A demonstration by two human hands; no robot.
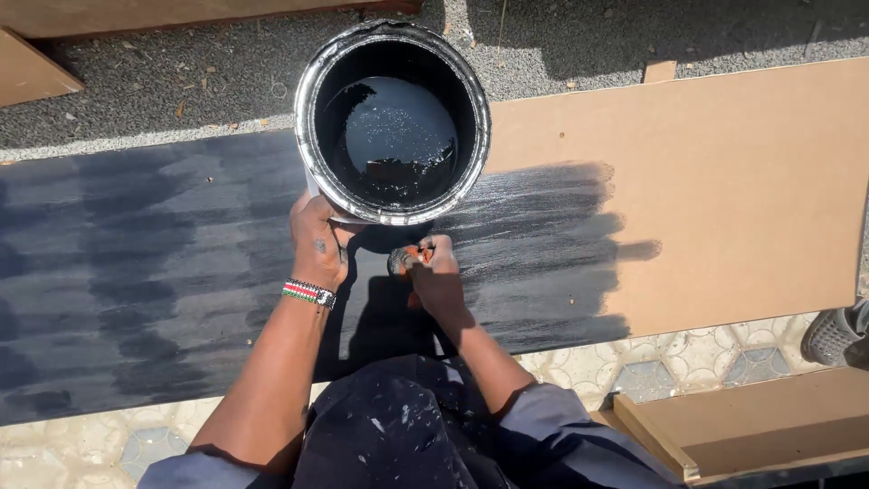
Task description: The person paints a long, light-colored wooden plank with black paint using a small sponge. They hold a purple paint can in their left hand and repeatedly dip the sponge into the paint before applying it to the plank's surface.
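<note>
My left hand (317, 243) grips the near side of an open metal paint can (393, 122) holding black paint, held up over a long brown board (724, 190). A beaded bracelet sits on that wrist. My right hand (436, 276) is closed around a paintbrush (403, 260) with an orange handle, its dark head just under the can's near rim. The board's left and middle part (136, 263) is coated black in streaks; its right part is bare brown.
Grey gravel (181, 81) lies beyond the board, with brown boards at the top left (27, 68). Patterned tiles (688, 362) lie nearer. A wooden panel with a rim (760, 421) is at the bottom right, and a grey shoe (837, 333) at the right edge.
</note>
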